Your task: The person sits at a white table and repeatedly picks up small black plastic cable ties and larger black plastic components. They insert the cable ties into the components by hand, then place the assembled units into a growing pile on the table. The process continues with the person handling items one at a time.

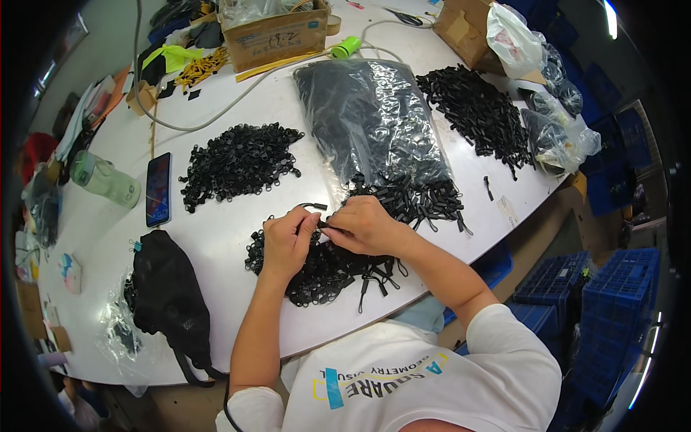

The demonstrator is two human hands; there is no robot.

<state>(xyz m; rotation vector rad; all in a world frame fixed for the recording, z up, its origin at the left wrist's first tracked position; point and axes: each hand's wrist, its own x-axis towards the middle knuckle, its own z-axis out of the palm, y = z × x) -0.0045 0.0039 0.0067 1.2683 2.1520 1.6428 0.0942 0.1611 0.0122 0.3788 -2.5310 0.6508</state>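
Left hand [286,241] and right hand [367,225] pinched tight on a small black piece [322,224], mostly hidden (their grip covers it!), nearside of the plastic bag [374,119]; black heap [237,162] left of the bag, carton [277,36] beyond.

black piece [322,225] pinched between left hand [286,241] and right hand [366,225] mostly hidden by fingers, its shape too small to tell, black pile [317,277] below partly covered by hands, plastic bag [374,119] contents partly masked by glare, white shirt [468,389] cut off by lower edge
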